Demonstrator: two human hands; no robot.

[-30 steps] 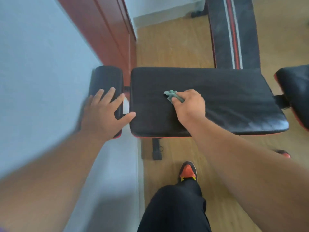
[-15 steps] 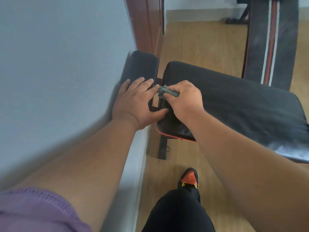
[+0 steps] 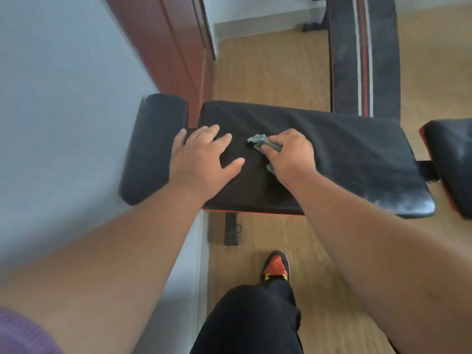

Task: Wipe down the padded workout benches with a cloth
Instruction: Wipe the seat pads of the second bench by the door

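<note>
The green cloth (image 3: 264,145) has slid back from the left edge of the big black bench pad (image 3: 332,154) toward its middle, so that end looks wiped. The right hand (image 3: 288,155) grips it, fingers curled tight. The left hand (image 3: 204,155) now lies flat on the pad, fingers spread. The cloth is crumpled and soft; the pad is smooth, shiny and puffy.
</note>
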